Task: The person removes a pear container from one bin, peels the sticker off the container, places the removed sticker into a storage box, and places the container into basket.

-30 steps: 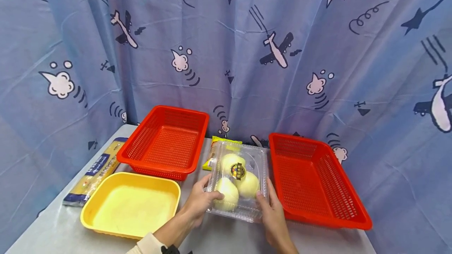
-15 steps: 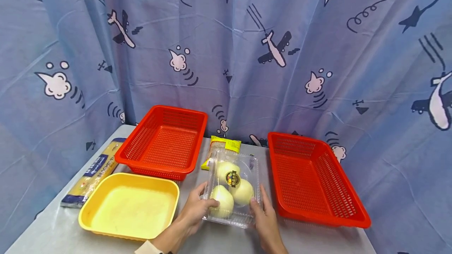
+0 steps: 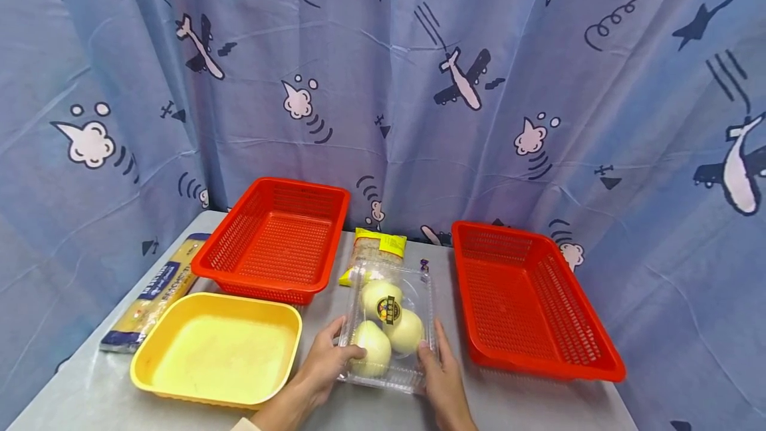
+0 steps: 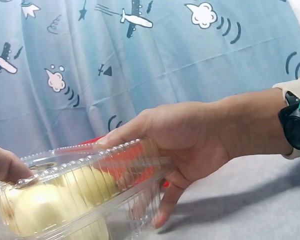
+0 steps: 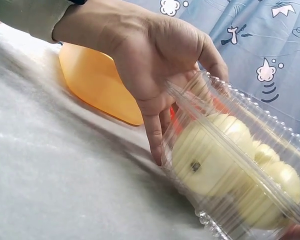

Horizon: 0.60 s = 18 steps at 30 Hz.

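Both hands hold a clear plastic clamshell box (image 3: 413, 285) by its sides, low in the middle of the head view. Inside lie 3 round pale yellow fruits (image 3: 372, 344), under a dark label (image 3: 390, 310) on the lid. My left hand (image 3: 323, 358) grips the left side, thumb on the lid. At the right side my right hand (image 3: 444, 378) does the same. The left wrist view looks across the box (image 4: 130, 200) at the right hand (image 4: 190, 135), its lower fingers at the side. In the right wrist view, the left hand (image 5: 155, 65) shows beyond the fruit.
A red basket (image 3: 341, 218) stands back left, another (image 3: 598, 324) at right. The yellow tray (image 3: 143, 378) sits beside my left forearm. A spaghetti pack (image 3: 158, 285) lies far left. Behind the box are a yellow-topped bag (image 3: 380, 245) and a small dark wrapped piece (image 3: 424, 265).
The box has come left and nearer to me, both hands moving with it. More of the yellow-topped bag shows, and the small dark piece is now in sight.
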### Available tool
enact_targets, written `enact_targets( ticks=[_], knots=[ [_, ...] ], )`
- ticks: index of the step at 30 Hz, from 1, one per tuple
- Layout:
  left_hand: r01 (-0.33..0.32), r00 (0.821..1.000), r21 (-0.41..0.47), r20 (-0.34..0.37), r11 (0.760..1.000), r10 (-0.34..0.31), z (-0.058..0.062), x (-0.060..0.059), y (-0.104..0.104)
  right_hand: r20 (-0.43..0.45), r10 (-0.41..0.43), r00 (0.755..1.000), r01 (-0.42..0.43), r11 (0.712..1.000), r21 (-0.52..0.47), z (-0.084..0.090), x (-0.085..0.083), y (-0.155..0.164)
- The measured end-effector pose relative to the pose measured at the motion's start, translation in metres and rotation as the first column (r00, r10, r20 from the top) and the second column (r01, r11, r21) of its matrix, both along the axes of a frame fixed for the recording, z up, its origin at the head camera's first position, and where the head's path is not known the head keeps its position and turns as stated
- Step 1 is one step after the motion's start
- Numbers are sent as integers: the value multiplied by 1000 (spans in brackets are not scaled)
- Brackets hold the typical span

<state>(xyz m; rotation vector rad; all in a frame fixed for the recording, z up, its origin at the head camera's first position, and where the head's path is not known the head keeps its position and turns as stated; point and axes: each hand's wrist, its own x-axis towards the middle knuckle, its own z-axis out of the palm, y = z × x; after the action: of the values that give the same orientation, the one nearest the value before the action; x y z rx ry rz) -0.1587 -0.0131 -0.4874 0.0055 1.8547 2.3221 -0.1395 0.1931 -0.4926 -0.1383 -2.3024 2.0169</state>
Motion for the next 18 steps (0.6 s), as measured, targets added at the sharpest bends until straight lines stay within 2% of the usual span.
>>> enact_targets(
  ticks=[9, 18],
  knots=[
    [14, 1000, -15, 14, 1000, -13, -6, 4, -3, -2, -18, 1000, 18, 1000, 21, -5, 5, -3],
    [20, 1000, -26, 16, 999, -20, -8, 6, -5, -23, -59, 998, 61, 994, 93, -8, 6, -5]
  ],
)
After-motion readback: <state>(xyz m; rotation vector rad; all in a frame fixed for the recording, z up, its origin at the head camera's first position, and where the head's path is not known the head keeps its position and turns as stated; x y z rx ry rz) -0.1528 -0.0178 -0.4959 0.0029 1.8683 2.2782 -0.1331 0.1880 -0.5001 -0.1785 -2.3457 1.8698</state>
